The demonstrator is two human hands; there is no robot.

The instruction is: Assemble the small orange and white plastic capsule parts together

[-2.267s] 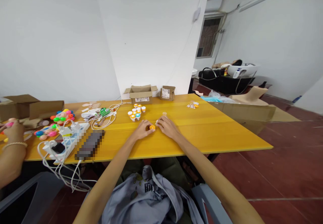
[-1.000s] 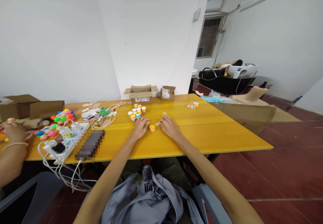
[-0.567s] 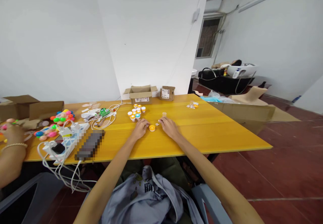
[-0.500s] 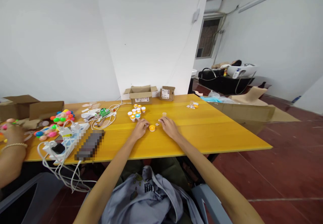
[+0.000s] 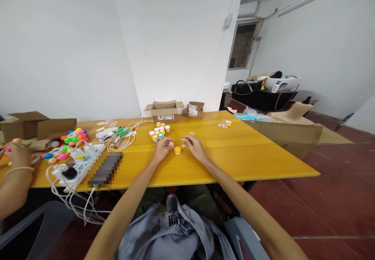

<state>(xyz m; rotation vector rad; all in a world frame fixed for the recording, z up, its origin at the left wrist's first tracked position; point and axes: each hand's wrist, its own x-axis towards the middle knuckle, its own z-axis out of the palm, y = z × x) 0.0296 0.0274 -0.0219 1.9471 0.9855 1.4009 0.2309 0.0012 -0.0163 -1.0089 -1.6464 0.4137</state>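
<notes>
Between my two hands an orange round lid or cup [image 5: 177,150] rests on the yellow table [image 5: 246,162]. My left hand [image 5: 162,149] pinches small white pieces with reddish marks [image 5: 170,144], just left of the orange item. To its right, my right hand [image 5: 195,147] has its fingers closed on a small white piece [image 5: 184,140]. Another small piece [image 5: 183,146] lies below those fingertips. A clear round disc [image 5: 191,133] is behind my right hand. Several small tubs [image 5: 158,131] with white, orange and teal lids stand behind my left hand.
Two cardboard boxes [image 5: 165,116] stand by the wall. Left are cables, a power strip [image 5: 88,159], a pixelated dark object [image 5: 106,169] and colourful balls [image 5: 74,136]. Another person's hand [image 5: 20,155] is at far left. More small pieces [image 5: 224,125] lie back right.
The white pieces in my left hand show more clearly. My right fingertips have shifted slightly to the left. The whole view has moved a little.
</notes>
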